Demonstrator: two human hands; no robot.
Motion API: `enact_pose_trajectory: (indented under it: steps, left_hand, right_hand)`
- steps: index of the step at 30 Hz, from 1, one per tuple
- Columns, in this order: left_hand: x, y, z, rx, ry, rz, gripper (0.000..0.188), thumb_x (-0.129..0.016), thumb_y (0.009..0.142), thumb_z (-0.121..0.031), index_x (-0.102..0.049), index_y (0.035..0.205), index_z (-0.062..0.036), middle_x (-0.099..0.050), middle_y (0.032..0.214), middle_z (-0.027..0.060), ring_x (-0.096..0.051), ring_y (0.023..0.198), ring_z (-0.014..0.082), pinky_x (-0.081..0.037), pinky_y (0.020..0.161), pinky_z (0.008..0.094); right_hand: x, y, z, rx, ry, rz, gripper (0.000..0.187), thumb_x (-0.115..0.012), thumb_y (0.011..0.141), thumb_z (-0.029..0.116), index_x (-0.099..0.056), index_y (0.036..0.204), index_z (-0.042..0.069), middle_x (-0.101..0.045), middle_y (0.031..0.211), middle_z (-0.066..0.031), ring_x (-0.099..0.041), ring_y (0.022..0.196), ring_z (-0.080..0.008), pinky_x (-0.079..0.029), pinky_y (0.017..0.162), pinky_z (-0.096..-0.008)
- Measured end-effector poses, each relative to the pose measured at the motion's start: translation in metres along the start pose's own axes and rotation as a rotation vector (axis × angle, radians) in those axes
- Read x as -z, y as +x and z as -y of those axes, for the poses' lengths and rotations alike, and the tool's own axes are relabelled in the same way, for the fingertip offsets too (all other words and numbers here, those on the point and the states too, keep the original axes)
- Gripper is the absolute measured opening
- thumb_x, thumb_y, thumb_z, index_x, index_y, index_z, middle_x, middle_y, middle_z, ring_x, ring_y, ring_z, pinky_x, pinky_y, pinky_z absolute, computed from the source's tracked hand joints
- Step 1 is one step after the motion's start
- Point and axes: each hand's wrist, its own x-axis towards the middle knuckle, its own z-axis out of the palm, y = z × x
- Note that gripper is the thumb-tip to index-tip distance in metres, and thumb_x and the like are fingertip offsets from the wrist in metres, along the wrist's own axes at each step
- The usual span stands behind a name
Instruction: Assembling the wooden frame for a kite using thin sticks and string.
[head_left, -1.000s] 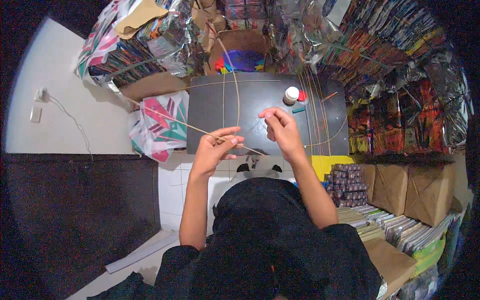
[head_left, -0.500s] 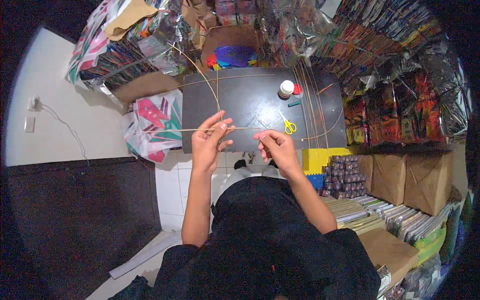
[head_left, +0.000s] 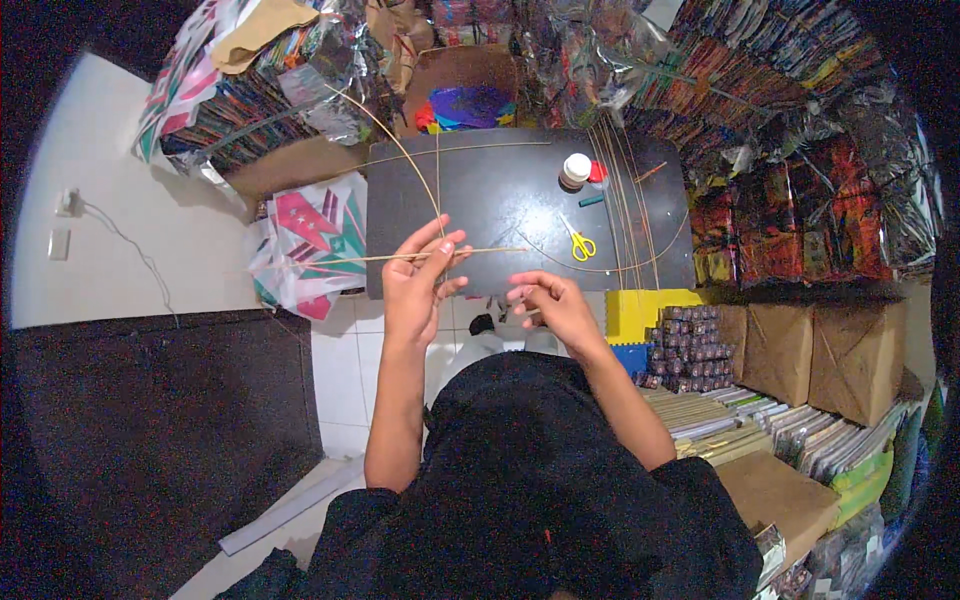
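Note:
My left hand (head_left: 412,290) pinches thin wooden sticks between thumb and fingers where they cross. One straight stick (head_left: 345,261) runs sideways through the grip, its right tip past my fingers. A curved stick (head_left: 398,138) rises from the same hand toward the far left. My right hand (head_left: 552,308) hovers to the right of that tip, apart from it, with fingers loosely bent and spread; no object shows in it. Both hands are over the near edge of a dark table (head_left: 480,195). Yellow-handled scissors (head_left: 582,245) lie beyond my right hand.
On the table stand a white-capped bottle (head_left: 575,170), a red item (head_left: 598,172) and a green tube-like piece (head_left: 591,201). Several long sticks (head_left: 622,195) lie along its right side. Stacked packages hem the table in. A patterned plastic sheet (head_left: 310,235) is at the left.
My right hand has loosened its pinch, spread its fingers and dropped slightly toward me, away from the stick's tip. The left hand keeps its hold, and the straight stick's right end has risen slightly.

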Motion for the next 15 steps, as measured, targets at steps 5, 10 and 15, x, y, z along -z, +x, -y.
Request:
enact_pose_trajectory:
  steps: [5, 10, 15]
  left_hand:
    - [0.002, -0.006, 0.001, 0.000, -0.013, 0.036, 0.042, -0.065, 0.095, -0.009, -0.057, 0.135, -0.0007, -0.069, 0.117, 0.0158, -0.071, 0.099, 0.0208, -0.061, 0.065, 0.0257]
    - [0.002, -0.012, -0.001, 0.014, 0.011, 0.116, 0.043, -0.068, 0.094, -0.009, -0.058, 0.134, -0.0006, -0.071, 0.114, 0.0155, -0.072, 0.096, 0.0206, -0.061, 0.064, 0.0246]
    - [0.002, -0.024, -0.009, 0.046, 0.134, 0.209, 0.043, -0.069, 0.093, -0.012, -0.058, 0.133, -0.0007, -0.071, 0.112, 0.0147, -0.072, 0.096, 0.0219, -0.061, 0.063, 0.0266]
  right_hand:
    - [0.001, 0.004, -0.005, 0.037, 0.110, -0.023, 0.028, -0.053, 0.103, 0.016, -0.060, 0.126, 0.002, -0.067, 0.112, -0.0088, -0.065, 0.094, -0.0145, -0.053, 0.082, -0.0289]
    - [0.003, 0.012, -0.007, 0.064, 0.166, -0.092, 0.028, -0.054, 0.103, 0.018, -0.058, 0.126, 0.003, -0.066, 0.115, -0.0093, -0.064, 0.100, -0.0159, -0.053, 0.086, -0.0314]
    - [0.008, 0.030, 0.011, 0.241, 0.105, -0.135, 0.028, -0.055, 0.103, 0.019, -0.058, 0.127, 0.004, -0.065, 0.121, -0.0089, -0.062, 0.108, -0.0173, -0.051, 0.091, -0.0347]
